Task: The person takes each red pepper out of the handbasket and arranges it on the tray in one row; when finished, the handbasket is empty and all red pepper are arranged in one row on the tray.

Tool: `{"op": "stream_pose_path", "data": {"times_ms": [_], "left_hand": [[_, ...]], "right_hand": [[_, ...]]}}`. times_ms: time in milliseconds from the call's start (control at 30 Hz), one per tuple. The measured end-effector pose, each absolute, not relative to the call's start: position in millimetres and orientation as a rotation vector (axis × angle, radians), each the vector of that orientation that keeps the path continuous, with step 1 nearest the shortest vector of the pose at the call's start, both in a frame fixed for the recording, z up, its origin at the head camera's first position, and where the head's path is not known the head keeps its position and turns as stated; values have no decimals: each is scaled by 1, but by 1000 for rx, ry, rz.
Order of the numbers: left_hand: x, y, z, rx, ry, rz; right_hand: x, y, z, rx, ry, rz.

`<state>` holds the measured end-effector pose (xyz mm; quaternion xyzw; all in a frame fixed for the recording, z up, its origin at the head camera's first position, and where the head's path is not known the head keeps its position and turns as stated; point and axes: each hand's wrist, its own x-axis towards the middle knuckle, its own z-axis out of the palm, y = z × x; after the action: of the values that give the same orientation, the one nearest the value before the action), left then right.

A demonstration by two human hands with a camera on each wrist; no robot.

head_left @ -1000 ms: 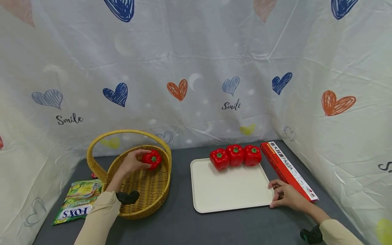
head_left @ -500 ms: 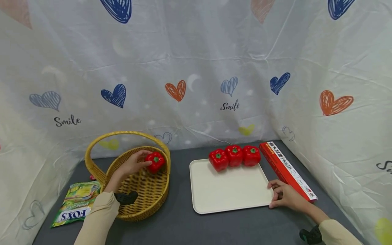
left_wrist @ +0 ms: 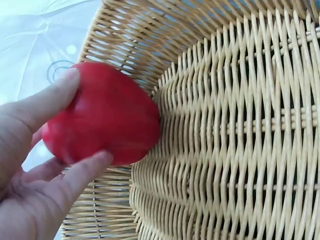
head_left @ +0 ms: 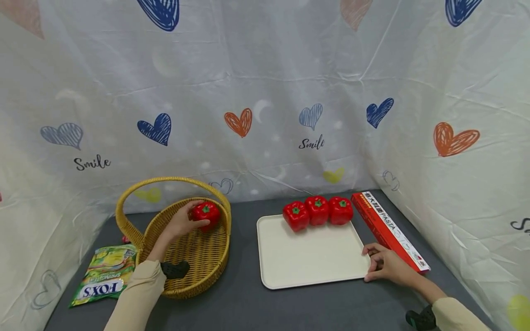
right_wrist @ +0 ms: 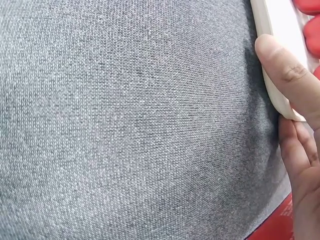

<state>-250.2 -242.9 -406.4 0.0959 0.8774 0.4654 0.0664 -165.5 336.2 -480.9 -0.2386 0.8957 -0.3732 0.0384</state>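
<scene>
Inside the yellow wicker basket (head_left: 225, 257), my left hand (head_left: 182, 221) grips a red bell pepper (head_left: 209, 216) near the back wall. The left wrist view shows the thumb and fingers curled round this pepper (left_wrist: 110, 120), which lies against the woven side. On the right, my right hand (head_left: 387, 264) holds the near right corner of a cream tray (head_left: 310, 257). Seen from the right wrist, the thumb presses the tray rim (right_wrist: 272, 87) and the other fingers bend round the corner. Three more red bell peppers (head_left: 319, 210) sit in a row along the tray's far edge.
A red pasta box (head_left: 389, 230) lies slantwise right of the tray, close to my right hand. Left of the basket is a green Fox's packet (head_left: 103, 276), with a small red thing partly hidden behind it. The basket's handle (head_left: 174, 179) arches above my left forearm.
My left hand and the pepper have shifted slightly within the basket, first toward the near right, then back toward the far left. My right hand and the tray stay in place.
</scene>
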Motion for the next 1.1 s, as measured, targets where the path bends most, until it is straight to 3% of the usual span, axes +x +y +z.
{"op": "stream_pose_path", "data": {"times_ms": [1100], "left_hand": [[-230, -271, -385, 344, 2200, 1688]], "right_hand": [[-164, 335, -478, -715, 2751, -1147]]}}
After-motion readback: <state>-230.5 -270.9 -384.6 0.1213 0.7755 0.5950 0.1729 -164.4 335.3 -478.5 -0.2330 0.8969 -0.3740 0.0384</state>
